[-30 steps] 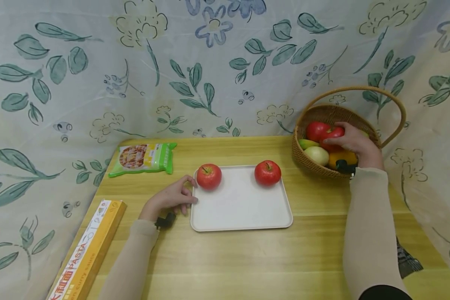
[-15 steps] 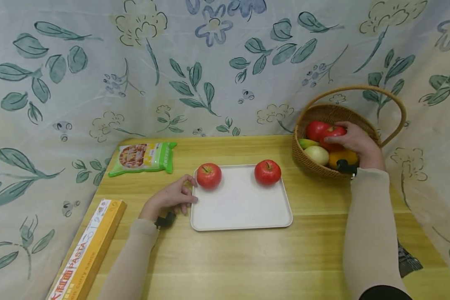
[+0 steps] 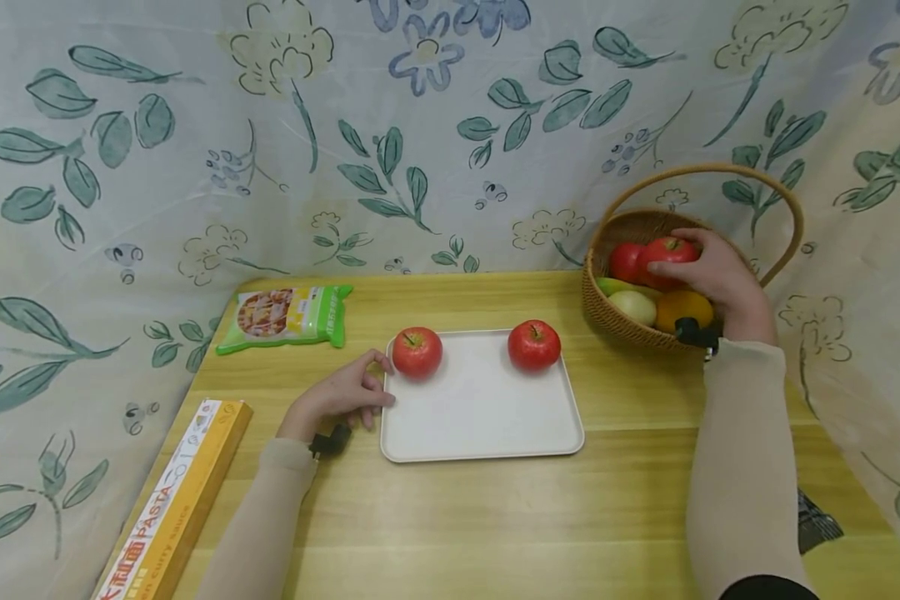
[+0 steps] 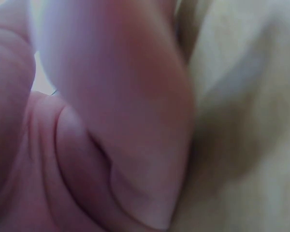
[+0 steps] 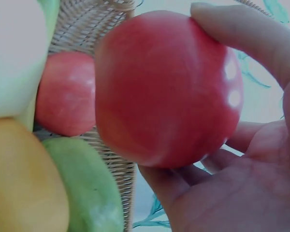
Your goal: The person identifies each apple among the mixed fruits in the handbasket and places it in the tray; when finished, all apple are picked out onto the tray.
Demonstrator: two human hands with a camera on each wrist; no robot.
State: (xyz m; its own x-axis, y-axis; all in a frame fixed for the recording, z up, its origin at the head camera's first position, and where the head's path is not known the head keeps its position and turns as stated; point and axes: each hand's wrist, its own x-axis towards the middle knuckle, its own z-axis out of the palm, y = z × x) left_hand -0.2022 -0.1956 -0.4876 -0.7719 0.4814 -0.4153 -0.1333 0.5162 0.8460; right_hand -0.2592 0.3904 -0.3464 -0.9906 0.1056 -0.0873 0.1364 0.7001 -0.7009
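My right hand point(image 3: 722, 271) grips a red apple point(image 5: 169, 89) over the wicker basket point(image 3: 600, 315), fingers and thumb around its sides. Behind it in the basket lies another red apple point(image 5: 67, 94). At the left edge of a white tray point(image 3: 487, 417), my left hand point(image 3: 343, 393) has its thumb and curled fingers on the rim; the undersides of the fingers are hidden. Two more red apples stand on the tray, a left apple point(image 3: 417, 353) close to my left fingers and a right apple point(image 3: 534, 346) by the far right corner. The left wrist view is mostly blurred fingers.
The basket also holds a pale round item point(image 3: 633, 307), an orange-yellow fruit point(image 3: 682, 312) and a green one point(image 5: 87, 183), under a tall arched handle point(image 3: 708, 169). A green snack packet point(image 3: 285, 317) and a pasta box point(image 3: 172, 500) lie on the left. Floral cloth hangs behind.
My right hand has raised the apple slightly within the basket, uncovering more of the fruit below. The basket has shifted a little. My left hand and the tray stay put.
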